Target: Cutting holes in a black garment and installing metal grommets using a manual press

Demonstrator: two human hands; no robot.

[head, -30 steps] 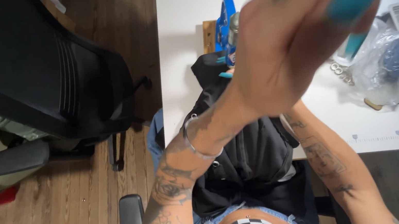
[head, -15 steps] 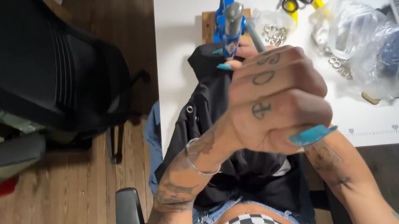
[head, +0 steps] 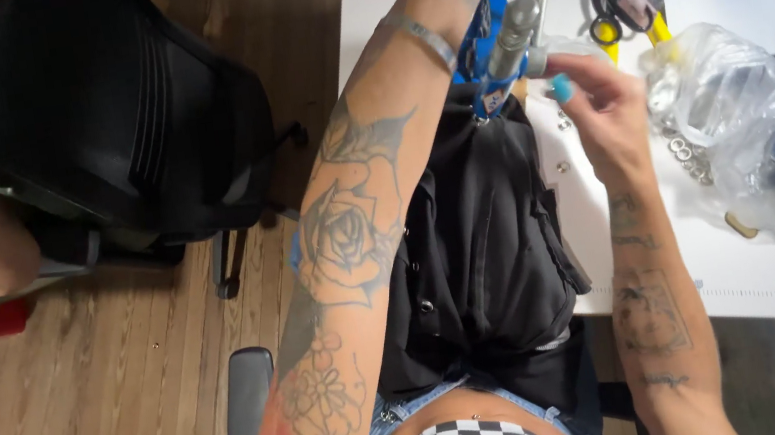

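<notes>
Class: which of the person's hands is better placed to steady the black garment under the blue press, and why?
Probably the right hand: it hovers beside the press, just above the garment. The left arm reaches up past the press, its hand out of frame.

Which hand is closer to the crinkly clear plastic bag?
Right. The right hand is just beside the clear plastic bag; the left hand reaches up out of view, past the blue press tool.
</notes>
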